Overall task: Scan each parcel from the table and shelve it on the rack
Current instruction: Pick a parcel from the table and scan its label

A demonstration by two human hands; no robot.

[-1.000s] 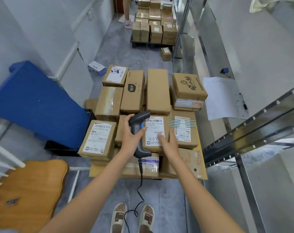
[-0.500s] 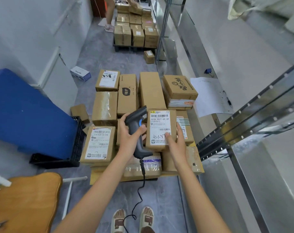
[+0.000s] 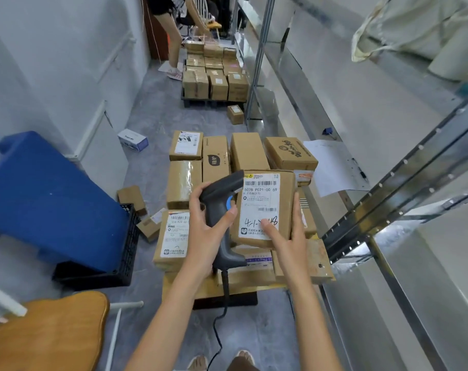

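Left hand (image 3: 204, 231): forearm extended, fingers wrapped round scanner (image 3: 222, 207) grip, head against parcel (image 3: 265, 207) edge. Right hand (image 3: 286, 236): clasping parcel, thumb on label, fingers along right side. Parcel: raised above stacked boxes (image 3: 248, 153), label up

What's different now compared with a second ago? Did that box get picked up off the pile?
Yes. The right hand, which lay on the labelled parcel in the pile, has gripped it and lifted it clear, label up, towards the barcode scanner. The left hand kept hold of the scanner throughout, beside the parcel. The other stacked parcels and the metal rack look unchanged.
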